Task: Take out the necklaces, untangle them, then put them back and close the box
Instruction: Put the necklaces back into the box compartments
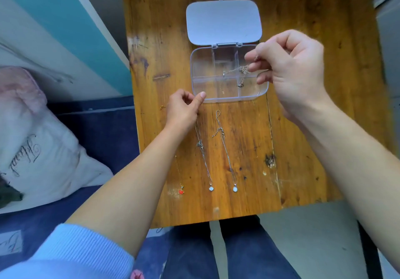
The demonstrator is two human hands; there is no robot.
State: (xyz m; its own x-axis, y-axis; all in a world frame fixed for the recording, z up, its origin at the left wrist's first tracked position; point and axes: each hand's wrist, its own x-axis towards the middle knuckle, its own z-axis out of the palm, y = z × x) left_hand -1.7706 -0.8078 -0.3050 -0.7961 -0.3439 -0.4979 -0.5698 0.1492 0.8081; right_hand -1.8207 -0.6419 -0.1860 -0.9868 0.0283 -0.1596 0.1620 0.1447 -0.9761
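Chain [242,73] in right grip [287,66] above box [201,96]

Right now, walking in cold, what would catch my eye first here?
Probably the clear plastic box lying open in the middle of the wooden table, lid flat behind it. The right hand pinches a thin silver chain just above its compartments. Nearer the person, three necklaces lie straightened side by side, one with a red pendant, while the left hand pinches the top of one.
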